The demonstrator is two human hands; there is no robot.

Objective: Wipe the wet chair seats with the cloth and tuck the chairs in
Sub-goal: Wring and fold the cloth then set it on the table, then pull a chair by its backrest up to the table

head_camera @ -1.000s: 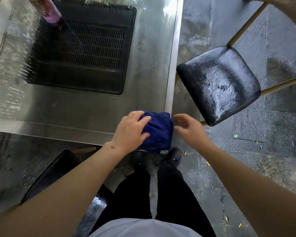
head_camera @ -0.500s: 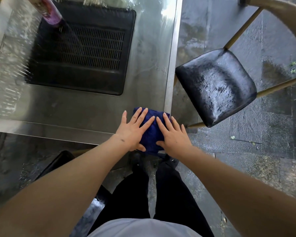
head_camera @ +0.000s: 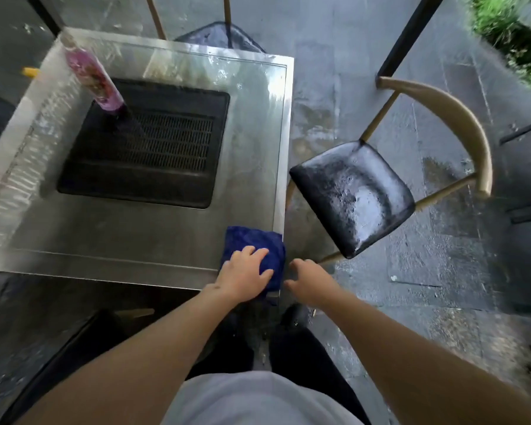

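A folded blue cloth (head_camera: 255,242) lies on the near right corner of the steel table (head_camera: 154,240). My left hand (head_camera: 242,276) rests on top of the cloth, fingers curled over it. My right hand (head_camera: 311,279) hovers just off the table's corner, right of the cloth, fingers apart and empty. A chair with a wet black seat (head_camera: 351,196) and a tan curved back stands pulled out to the right of the table. Another black seat (head_camera: 59,351) sits low at the left, beside my legs. A third seat (head_camera: 218,36) shows beyond the table's far edge.
A black grill grate (head_camera: 144,145) fills the table's middle, with a pink bottle (head_camera: 91,76) standing at its far left corner. The stone floor (head_camera: 442,271) is wet. A black post (head_camera: 408,35) rises at the far right, with grass behind it.
My right hand has lifted off the cloth and moved right, off the table corner. My left hand stays on the cloth. The view has pulled back and tilted up, showing more of the table.
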